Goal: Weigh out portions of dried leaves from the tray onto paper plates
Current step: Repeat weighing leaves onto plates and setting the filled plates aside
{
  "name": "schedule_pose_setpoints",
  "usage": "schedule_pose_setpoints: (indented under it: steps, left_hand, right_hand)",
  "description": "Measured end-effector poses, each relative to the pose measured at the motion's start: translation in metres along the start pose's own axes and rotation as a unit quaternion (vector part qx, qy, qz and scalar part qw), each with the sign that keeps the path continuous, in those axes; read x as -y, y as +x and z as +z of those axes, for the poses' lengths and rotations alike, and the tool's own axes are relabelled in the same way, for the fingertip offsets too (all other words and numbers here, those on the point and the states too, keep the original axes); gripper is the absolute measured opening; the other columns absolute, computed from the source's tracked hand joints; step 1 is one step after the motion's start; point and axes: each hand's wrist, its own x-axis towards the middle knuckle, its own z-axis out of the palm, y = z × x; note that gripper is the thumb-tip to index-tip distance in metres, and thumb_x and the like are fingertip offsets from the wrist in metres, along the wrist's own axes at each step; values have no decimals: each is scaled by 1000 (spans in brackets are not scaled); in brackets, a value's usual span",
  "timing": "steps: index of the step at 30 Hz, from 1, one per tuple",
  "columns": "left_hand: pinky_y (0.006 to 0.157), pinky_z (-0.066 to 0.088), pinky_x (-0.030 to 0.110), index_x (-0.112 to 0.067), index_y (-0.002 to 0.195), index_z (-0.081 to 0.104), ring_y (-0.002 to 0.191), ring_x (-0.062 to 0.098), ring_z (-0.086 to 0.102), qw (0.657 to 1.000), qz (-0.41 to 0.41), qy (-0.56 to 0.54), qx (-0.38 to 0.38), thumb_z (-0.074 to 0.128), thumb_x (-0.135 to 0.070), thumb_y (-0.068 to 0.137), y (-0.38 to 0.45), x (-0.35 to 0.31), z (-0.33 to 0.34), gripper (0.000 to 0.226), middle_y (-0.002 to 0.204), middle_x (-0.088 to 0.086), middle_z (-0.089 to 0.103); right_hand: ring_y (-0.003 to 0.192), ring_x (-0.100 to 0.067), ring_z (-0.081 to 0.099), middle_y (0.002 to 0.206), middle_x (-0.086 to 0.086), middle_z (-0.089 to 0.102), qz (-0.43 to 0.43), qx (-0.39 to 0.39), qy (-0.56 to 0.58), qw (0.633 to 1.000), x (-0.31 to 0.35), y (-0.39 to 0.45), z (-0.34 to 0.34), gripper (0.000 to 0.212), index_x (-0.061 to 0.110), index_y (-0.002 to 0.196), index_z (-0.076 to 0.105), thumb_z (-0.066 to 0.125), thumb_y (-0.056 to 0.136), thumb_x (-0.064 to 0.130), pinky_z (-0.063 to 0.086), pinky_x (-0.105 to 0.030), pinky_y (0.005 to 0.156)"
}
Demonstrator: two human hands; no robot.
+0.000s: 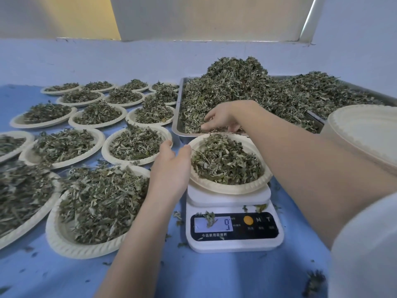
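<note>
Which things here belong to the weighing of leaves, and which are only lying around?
For the job:
metal tray of dried leaves
plate on the scale
white scale
stack of empty plates
filled plates
right hand in the tray, left hand beside the plate

Only lying around:
leaf crumbs on the blue table

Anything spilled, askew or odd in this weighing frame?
Yes. Stray leaf bits lie on the scale, one over its display hiding part of the reading. More crumbs dot the blue table. The plate on the scale sits tilted, overhanging the platform, the left hand at its rim.
</note>
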Motion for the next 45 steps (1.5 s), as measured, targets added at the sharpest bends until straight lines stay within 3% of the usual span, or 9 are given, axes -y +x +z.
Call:
schedule_pose_setpoints:
  steps: [3,9,13,17,25,29,33,37,45]
  left_hand:
    - [95,30,36,-25,147,29,131,20,38,999,8,26,17,41,-39,96,0,2,2,55,148,-3,38]
    - [103,33,29,-22,149,25,129,18,42,999,13,37,23,37,-31,100,-7,1,12,51,150,-4,36]
    - [45,35,16,-25,144,33,61,6,46,999,8,-37,-37,33,-6,99,-16,-9,17,48,134,2,52]
    - [35,27,17,-21,145,33,43,7,34,989,-15,-103,-105,28,2,96,-5,-32,-21,55,125,9,57]
    - [48,30,26,-11,141,43,52,13,34,958,-35,-119,-260,32,-2,98,36,-45,-145,45,106,10,57]
    - [48,30,29,-8,140,43,50,17,35,945,-44,-104,-307,30,-2,98,69,-36,-199,45,109,20,61]
    - [79,48,51,-10,135,46,106,43,56,934,-46,-89,-342,38,-10,97,113,-20,-254,39,131,23,53]
    - [71,45,41,-13,137,40,99,38,57,932,-26,-55,-356,38,-14,97,158,-2,-312,40,113,7,53]
    - [79,52,48,-20,145,32,99,40,55,903,-153,-263,-304,43,-25,99,205,38,-404,47,150,18,26]
  right_hand:
    - [140,-28,29,156,-10,24,44,-109,40,992,-4,-22,-2,65,10,149,27,23,100,53,28,-42,111]
    - [139,-30,30,154,-14,27,147,-108,218,959,-16,-94,39,74,5,146,32,8,98,57,26,-43,110]
    - [140,-28,28,155,-10,25,140,-130,383,904,-4,-113,50,72,10,149,26,13,98,59,25,-45,110]
    - [135,-27,36,150,-9,34,80,-205,424,878,26,-109,25,66,10,146,32,19,99,55,31,-42,104]
    - [90,-2,53,114,7,57,-75,-197,485,849,139,-62,-3,42,16,139,41,32,101,30,48,-33,77]
    - [44,-9,41,67,-2,48,-71,-151,518,839,188,-22,-9,15,13,80,49,44,93,17,41,-18,54]
    - [53,-22,49,61,-10,52,-51,-55,586,807,225,19,-19,10,3,80,60,55,87,8,43,-26,52]
    - [56,-17,58,70,-11,60,-63,84,682,724,273,70,-23,5,-2,89,61,59,90,3,51,-21,44]
    - [65,-19,53,81,-14,53,-40,127,745,653,402,177,2,25,-6,114,52,50,90,-12,53,-27,42]
